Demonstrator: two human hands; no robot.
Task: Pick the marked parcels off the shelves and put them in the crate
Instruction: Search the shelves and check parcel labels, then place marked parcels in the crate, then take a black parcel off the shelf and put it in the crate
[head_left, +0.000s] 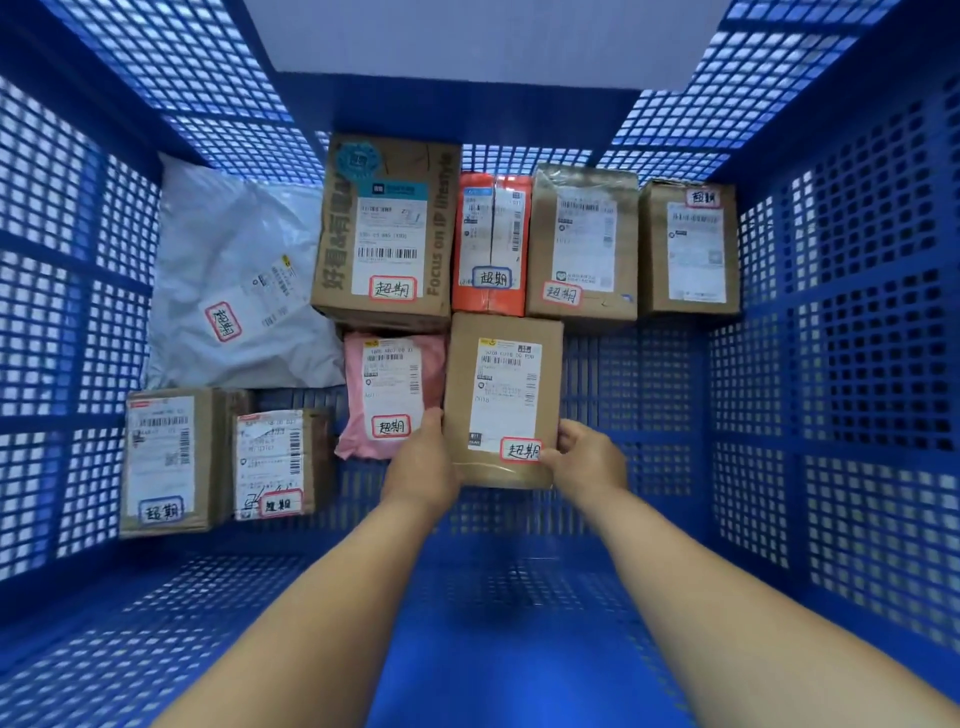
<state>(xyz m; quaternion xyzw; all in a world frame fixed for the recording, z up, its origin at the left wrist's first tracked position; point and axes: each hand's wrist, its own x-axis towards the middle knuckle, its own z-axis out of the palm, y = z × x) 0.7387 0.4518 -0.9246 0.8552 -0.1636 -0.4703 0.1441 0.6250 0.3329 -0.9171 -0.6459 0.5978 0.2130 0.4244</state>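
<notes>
Both arms reach down into the blue mesh crate (831, 338). The left hand (423, 460) and the right hand (584, 457) grip the near end of a brown parcel (501, 400), fingers (563, 439) curled round its two lower corners; it lies flat on the crate floor at centre. Touching it at nine o'clock is a pink mailer (392, 392). Along the far wall, from ten to two o'clock, sit a white poly bag (234, 275), a printed carton (387, 231), an orange parcel (491, 244) and two brown boxes (582, 241) (688, 247). At eight o'clock stand two more boxes (166, 460) (278, 462) side by side. Each carries a handwritten sticker.
</notes>
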